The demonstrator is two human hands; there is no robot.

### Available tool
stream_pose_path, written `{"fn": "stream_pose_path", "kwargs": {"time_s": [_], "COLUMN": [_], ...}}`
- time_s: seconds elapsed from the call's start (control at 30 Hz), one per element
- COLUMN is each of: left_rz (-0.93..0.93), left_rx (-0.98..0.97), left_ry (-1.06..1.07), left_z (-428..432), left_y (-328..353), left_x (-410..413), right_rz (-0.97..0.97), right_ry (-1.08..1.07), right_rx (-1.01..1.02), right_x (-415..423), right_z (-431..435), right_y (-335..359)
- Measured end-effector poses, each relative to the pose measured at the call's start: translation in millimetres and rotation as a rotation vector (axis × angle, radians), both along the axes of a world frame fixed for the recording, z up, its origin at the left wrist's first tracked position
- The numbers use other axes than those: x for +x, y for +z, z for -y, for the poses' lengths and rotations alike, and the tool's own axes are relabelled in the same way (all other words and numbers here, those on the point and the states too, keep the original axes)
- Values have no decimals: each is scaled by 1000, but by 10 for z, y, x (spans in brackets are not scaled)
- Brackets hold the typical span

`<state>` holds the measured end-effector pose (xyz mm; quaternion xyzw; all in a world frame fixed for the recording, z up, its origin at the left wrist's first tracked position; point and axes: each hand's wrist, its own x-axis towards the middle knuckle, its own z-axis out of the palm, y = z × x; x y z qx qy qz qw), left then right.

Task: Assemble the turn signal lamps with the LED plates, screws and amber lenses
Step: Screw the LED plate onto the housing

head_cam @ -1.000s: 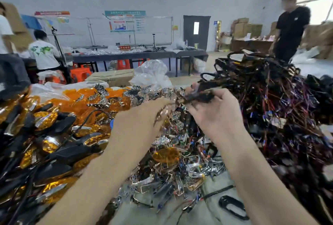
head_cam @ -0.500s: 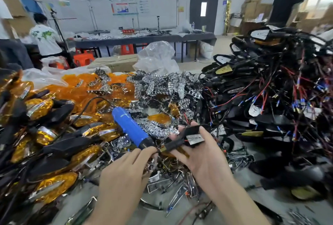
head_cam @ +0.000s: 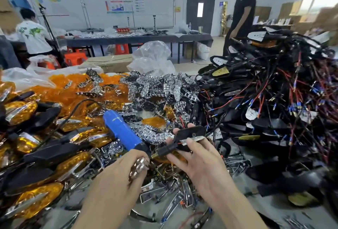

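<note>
Since 1.0 s ago both hands have dropped from over the heaps to low over the bench. Left hand (head_cam: 120,172): fingers curled, pinching a small dimpled chrome plate (head_cam: 139,165) at the fingertips. Right hand (head_cam: 203,164): thumb and fingers closed round a black plastic turn signal housing with a rubber stem (head_cam: 190,131), held just beyond the palm, stem pointing toward the left hand; a white strip shows under the thumb. A blue cylindrical powered screwdriver with a black cord (head_cam: 121,133) lies on the parts just beyond the left hand, nose close to its fingertips; contact cannot be told. Beyond both hands: a heap of chrome dimpled plates (head_cam: 161,86). Beyond and left of the left hand: loose amber plastic lenses (head_cam: 60,89). Left of the left hand: black lamps fitted with amber lenses (head_cam: 27,137). Right of the right hand: a tangle of black housings with red and black wires (head_cam: 274,91).
</note>
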<state>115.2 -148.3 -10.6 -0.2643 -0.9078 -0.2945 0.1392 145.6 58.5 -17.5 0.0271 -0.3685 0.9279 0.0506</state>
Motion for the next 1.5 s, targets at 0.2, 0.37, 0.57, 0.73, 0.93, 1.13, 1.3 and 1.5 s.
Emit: {"fn": "stream_pose_path", "kwargs": {"time_s": [0.2, 0.37, 0.57, 0.73, 0.93, 1.13, 1.3, 1.5], "left_rz": [94, 132, 160, 155, 145, 142, 299, 470], "left_rx": [-25, 107, 174, 107, -6, 64, 238, 315], "left_ry": [12, -38, -118, -180, -167, -123, -220, -252], "left_z": [1, -40, -383, -519, -572, -558, -529, -409], "left_y": [-9, 72, 162, 139, 63, 71, 111, 114], "left_x": [-12, -57, -89, -115, -187, -231, -278, -263], "right_rz": [91, 140, 193, 200, 236, 256, 209, 141], "right_ry": [0, -125, -288, -347, -375, -373, -389, -249], "right_rx": [-32, 50, 53, 63, 228, 185, 186, 57], "right_x": [14, -34, -71, -83, -41, -46, -44, -83], "right_z": [-35, 7, 31, 37, 35, 75, 67, 12], "right_y": [23, -5, -37, -47, -70, -93, -43, -26]}}
